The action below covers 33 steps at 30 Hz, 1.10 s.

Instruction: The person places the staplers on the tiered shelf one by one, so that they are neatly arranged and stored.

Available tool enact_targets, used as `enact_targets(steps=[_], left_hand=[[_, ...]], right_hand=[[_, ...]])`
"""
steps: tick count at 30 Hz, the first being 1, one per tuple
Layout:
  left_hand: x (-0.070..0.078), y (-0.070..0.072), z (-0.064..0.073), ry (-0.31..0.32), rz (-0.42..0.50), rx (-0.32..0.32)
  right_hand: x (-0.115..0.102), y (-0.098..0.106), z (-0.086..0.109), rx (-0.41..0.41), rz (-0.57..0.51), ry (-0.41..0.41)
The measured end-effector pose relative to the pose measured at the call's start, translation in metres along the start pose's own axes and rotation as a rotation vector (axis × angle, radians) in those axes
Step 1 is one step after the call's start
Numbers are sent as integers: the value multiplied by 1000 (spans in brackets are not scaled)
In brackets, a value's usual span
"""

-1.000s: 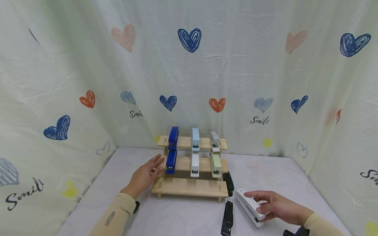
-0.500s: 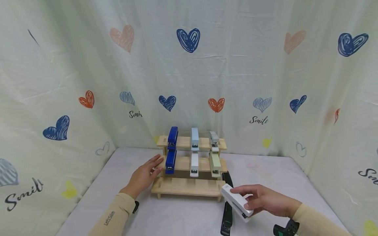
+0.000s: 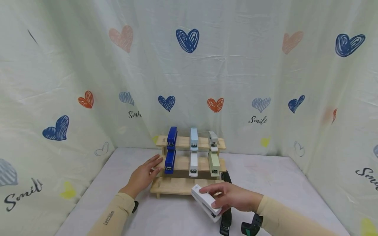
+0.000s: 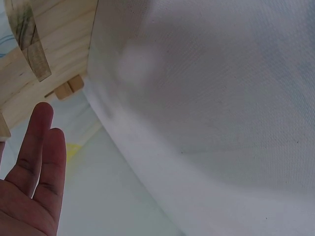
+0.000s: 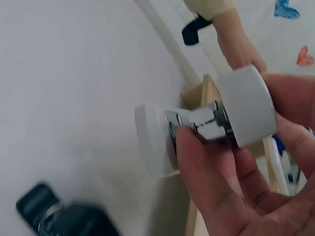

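Observation:
In the head view my right hand (image 3: pixel 233 197) grips a white stapler (image 3: pixel 206 202), which is tilted in front of the rack's lowest shelf. Seen from the right wrist, thumb and fingers lie round the stapler (image 5: pixel 246 105), with its metal parts showing between the two white halves. My left hand (image 3: pixel 142 177) is at the left end of the wooden three-tier rack (image 3: pixel 174 186), fingertips right at the middle shelf. Two fingers of the left hand (image 4: pixel 39 162) look straight in the left wrist view. Behind my right hand stands a black stapler (image 3: pixel 226 177); another black stapler (image 3: pixel 225 223) lies nearer.
The top shelf bears a dark blue stapler (image 3: pixel 172 136), a light blue stapler (image 3: pixel 194 137) and a grey stapler (image 3: pixel 213 140). On the middle shelf are a dark blue stapler (image 3: pixel 170 160), a white stapler (image 3: pixel 193 164) and a green stapler (image 3: pixel 214 162). A patterned curtain (image 3: pixel 236 75) surrounds the table.
My right hand has lifted the white stapler off the table at the right and carried it left, to the front of the lowest shelf. The left hand stays at the rack.

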<state>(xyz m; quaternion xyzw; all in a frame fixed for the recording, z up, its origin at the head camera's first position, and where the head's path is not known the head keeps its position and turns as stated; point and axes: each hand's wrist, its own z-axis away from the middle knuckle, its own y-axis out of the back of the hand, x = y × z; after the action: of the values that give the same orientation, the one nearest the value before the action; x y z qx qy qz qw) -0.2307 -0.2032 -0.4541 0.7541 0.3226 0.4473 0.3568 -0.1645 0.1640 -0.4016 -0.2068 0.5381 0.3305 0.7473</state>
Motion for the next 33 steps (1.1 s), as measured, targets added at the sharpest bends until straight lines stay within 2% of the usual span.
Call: enact_targets(steps=[7,14,20,27,33], left_hand=[[-3,0,0,15,-3,-1],[-2,-1,0,13,10,-1],[-1,0,0,6,12,7],[0,0,0,7,6,8],[1,0,0,7,14,3]], right_hand=[[-8,-39,-39,48,-66,-24],[-9,-67,-67,142,-151,-8],[-10,-79,-86,247,-185,21],[-12,-90,-103,316,-225,80],[-14,-98,-109,363,-240,108]])
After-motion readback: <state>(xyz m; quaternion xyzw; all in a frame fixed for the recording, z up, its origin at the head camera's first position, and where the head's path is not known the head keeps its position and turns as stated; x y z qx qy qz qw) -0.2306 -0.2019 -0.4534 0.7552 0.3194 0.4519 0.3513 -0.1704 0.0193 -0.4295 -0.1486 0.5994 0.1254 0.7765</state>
